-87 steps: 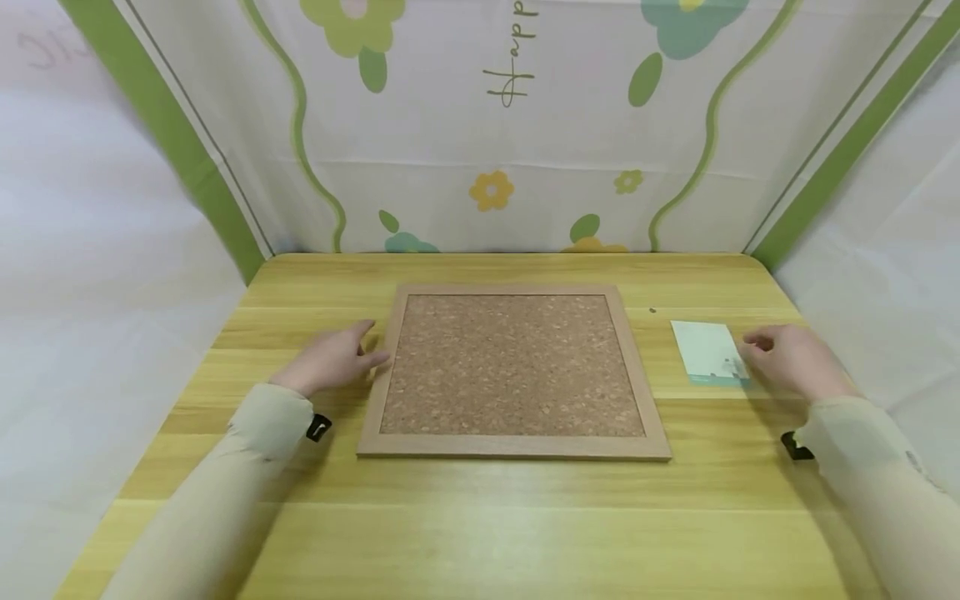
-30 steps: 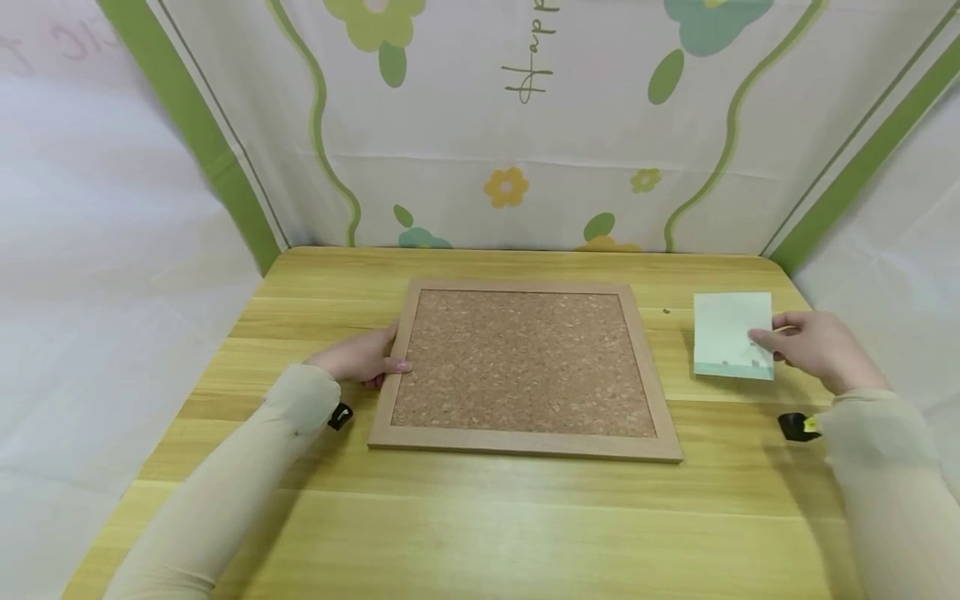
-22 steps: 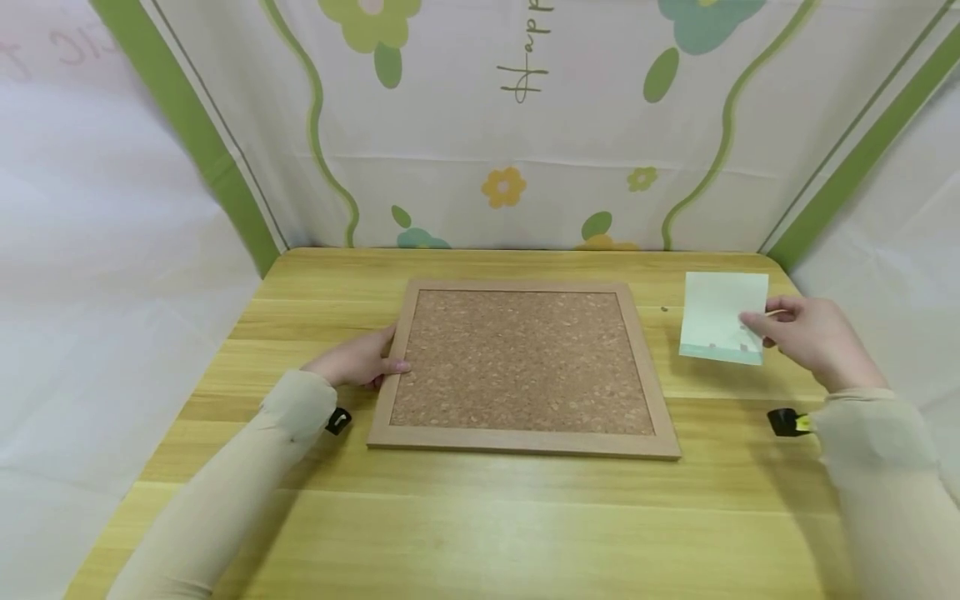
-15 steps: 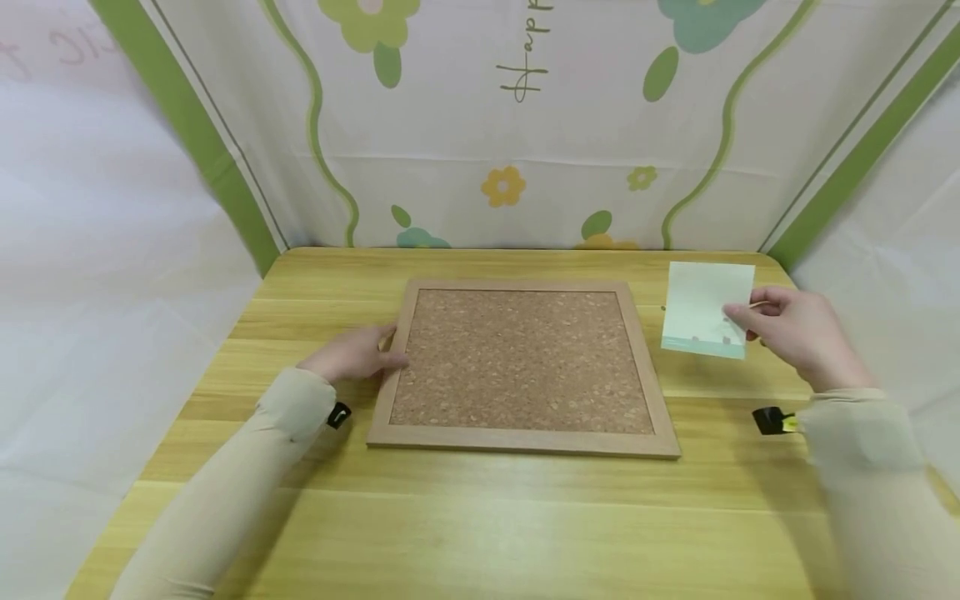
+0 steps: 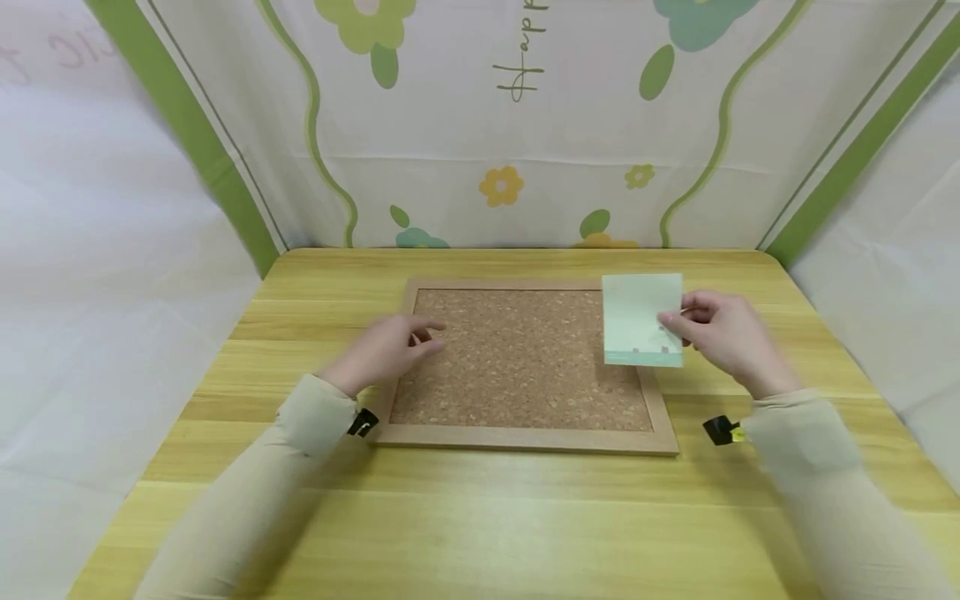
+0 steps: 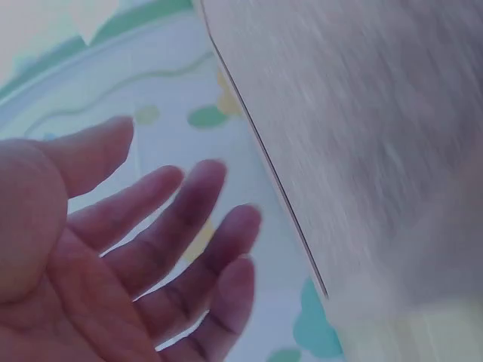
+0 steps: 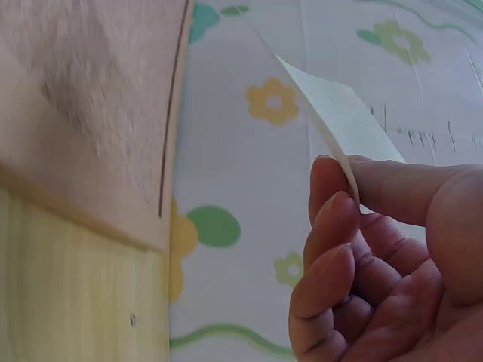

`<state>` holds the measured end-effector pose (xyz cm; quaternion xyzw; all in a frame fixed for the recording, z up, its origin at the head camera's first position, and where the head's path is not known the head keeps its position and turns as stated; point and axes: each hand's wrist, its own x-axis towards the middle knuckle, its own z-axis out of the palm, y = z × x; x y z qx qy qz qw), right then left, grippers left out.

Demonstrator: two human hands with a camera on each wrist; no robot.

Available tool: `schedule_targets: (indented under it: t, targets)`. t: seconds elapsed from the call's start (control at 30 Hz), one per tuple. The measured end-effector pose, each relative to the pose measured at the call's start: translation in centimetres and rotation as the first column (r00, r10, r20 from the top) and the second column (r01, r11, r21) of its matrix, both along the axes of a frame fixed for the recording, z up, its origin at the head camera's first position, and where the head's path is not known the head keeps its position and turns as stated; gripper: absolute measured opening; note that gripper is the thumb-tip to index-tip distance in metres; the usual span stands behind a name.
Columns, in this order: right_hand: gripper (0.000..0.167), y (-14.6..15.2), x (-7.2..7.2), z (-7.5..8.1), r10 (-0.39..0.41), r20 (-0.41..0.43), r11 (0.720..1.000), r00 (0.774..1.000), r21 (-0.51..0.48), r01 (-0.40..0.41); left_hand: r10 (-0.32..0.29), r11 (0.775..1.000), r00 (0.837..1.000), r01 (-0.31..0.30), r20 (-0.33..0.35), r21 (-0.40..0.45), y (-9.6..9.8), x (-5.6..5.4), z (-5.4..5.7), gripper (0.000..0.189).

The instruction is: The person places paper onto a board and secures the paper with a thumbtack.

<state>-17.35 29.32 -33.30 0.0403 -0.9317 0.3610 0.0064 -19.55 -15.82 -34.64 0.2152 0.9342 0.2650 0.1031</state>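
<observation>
Between thumb and fingers, my right hand (image 5: 727, 337) pinches a pale green sheet of notepaper (image 5: 637, 312) by its right edge. The sheet has a darker green strip along its bottom and is raised over the right part of a wood-framed cork board (image 5: 517, 358), hiding the frame's far right corner. In the right wrist view, the notepaper (image 7: 347, 113) shows nearly edge-on above my fingertips. My left hand (image 5: 386, 350) hovers over the board's left side with nothing in it. The left wrist view shows its fingers (image 6: 189, 204) spread and loosely bent, apart from the board.
The board lies on a light wooden table (image 5: 480, 525). A small dark speck-like object (image 7: 133, 320) is on the table beyond the board's right side. A white flowered cloth (image 5: 450, 108) hangs behind the table's far edge, and white cloths hang at both sides.
My right hand picked up the notepaper from the table and carried it left, over the cork board. My left hand gripped the board's left edge, then released it and moved right above it.
</observation>
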Motion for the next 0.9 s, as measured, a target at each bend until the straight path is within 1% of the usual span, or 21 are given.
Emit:
schedule_targets:
  t: [0.03, 0.13, 0.27, 0.43, 0.57, 0.67, 0.8, 0.9]
  targets:
    - [0.042, -0.6, 0.1, -0.1, 0.014, -0.003, 1.000, 1.000, -0.009, -0.014, -0.002, 1.000, 1.000, 0.003, -0.017, 0.022, 0.4, 0.2, 0.0, 0.038]
    - [0.037, -2.1, 0.3, -0.3, 0.053, -0.020, 0.998, 0.998, -0.038, -0.054, -0.006, 0.995, 0.999, 0.010, -0.038, 0.095, 1.6, 0.7, 0.1, 0.033]
    - [0.033, -4.0, 0.3, -0.5, 0.083, -0.036, 0.994, 0.996, -0.069, -0.085, -0.020, 0.983, 0.999, 0.024, -0.025, 0.183, 3.0, 1.2, 0.2, 0.030]
    - [0.031, -5.7, 0.2, -0.5, 0.118, -0.039, 0.988, 0.992, -0.091, -0.122, -0.028, 0.964, 1.000, 0.029, -0.006, 0.265, 4.4, 1.5, 0.0, 0.028]
    - [0.031, -6.8, 0.1, -0.7, 0.141, -0.033, 0.982, 0.990, -0.126, -0.144, -0.022, 0.948, 1.000, 0.015, 0.017, 0.318, 5.4, 1.6, -0.5, 0.028]
    - [0.031, -7.6, 0.1, -1.0, 0.163, -0.030, 0.972, 0.986, -0.166, -0.166, -0.009, 0.938, 0.999, -0.007, 0.042, 0.347, 6.1, 1.8, -0.8, 0.029]
    - [0.030, -8.7, 0.0, -1.3, 0.189, -0.034, 0.959, 0.981, -0.209, -0.192, 0.007, 0.922, 0.997, -0.037, 0.078, 0.386, 6.9, 2.1, -1.0, 0.031]
    - [0.028, -9.6, 0.0, -1.4, 0.203, -0.043, 0.951, 0.978, -0.228, -0.208, 0.015, 0.914, 0.994, -0.056, 0.106, 0.401, 7.2, 2.2, -0.9, 0.032]
